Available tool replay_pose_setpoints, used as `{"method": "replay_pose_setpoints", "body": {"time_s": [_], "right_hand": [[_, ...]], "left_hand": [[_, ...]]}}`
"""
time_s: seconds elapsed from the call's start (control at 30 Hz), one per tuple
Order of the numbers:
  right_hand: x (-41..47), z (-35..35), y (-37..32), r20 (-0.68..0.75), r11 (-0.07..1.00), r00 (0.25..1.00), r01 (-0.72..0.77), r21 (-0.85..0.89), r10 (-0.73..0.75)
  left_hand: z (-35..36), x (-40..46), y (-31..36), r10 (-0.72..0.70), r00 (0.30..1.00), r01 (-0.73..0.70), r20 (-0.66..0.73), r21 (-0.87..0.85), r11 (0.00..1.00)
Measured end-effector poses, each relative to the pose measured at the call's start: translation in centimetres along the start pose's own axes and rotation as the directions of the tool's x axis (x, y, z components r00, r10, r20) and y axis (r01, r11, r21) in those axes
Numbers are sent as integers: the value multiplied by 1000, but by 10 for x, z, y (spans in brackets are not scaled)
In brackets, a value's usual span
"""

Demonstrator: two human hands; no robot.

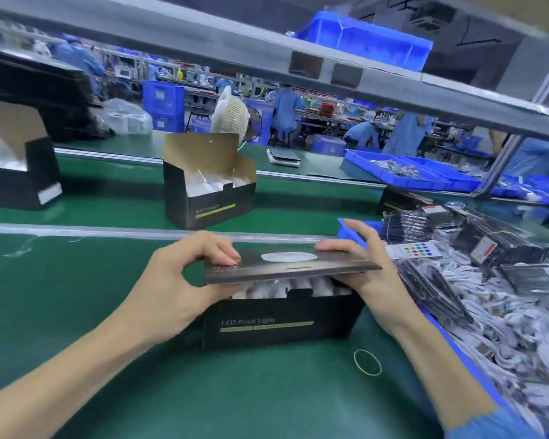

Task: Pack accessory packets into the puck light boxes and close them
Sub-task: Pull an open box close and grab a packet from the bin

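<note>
A black puck light box [279, 321] marked "LED Puck Light" stands on the green mat in front of me. Its lid [286, 264] is folded down almost flat, with a gap through which white contents show. My left hand [178, 277] pinches the lid's left end, thumb under it. My right hand [362, 258] grips the lid's right end, fingers on top. A second black box [210, 198] stands open on the conveyor behind, white packets inside. A third open box [19, 175] sits at the far left.
A blue tray [476, 353] at my right holds black accessory packets [431, 289], white cable bundles [520, 327] and a remote with coloured buttons [415, 250]. A yellow rubber band [367, 362] lies on the mat. A metal shelf [267, 55] spans overhead. Blue bins [419, 172] stand beyond the belt.
</note>
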State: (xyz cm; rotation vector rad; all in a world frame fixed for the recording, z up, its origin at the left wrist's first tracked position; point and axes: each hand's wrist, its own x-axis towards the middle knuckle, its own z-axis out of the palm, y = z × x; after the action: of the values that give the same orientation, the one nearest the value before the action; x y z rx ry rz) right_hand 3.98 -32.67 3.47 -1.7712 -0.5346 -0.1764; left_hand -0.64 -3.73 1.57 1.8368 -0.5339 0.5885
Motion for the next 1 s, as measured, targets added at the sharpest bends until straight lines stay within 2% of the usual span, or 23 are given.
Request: {"method": "replay_pose_setpoints", "body": {"time_s": [0.07,0.13,0.27,0.37,0.5,0.6,0.7,0.77,0.9,1.0], "right_hand": [[-8,-1,1,99,998,995,11,-70,-4],[-11,-3,-1,129,999,991,-29,-38,34],[-11,1,-2,52,998,998,-36,-54,39],[-13,6,-7,51,997,999,-9,-79,13],[-20,7,-10,110,987,994,10,-159,7],[-27,11,-9,65,970,994,99,-223,-87],[-33,14,-10,38,898,968,246,-366,-249],[-39,14,-12,59,835,955,283,-472,-290],[-51,20,-12,102,623,909,355,-697,-403],[-55,25,-9,74,516,869,357,-779,-489]], "left_hand": [[-1,-3,0,-25,999,25,26,15,1000],[0,-4,2,-38,999,37,29,22,999],[1,-4,5,-24,1000,24,-7,84,996],[0,-6,8,-22,1000,22,-1,97,995],[0,-11,13,37,998,-42,51,90,995],[2,-15,15,204,976,-215,69,238,947],[8,-17,15,359,931,-356,59,348,867],[9,-18,14,396,916,-389,61,368,844],[9,-17,13,466,882,-448,74,436,780],[11,-19,12,479,873,-462,94,479,747]]}}
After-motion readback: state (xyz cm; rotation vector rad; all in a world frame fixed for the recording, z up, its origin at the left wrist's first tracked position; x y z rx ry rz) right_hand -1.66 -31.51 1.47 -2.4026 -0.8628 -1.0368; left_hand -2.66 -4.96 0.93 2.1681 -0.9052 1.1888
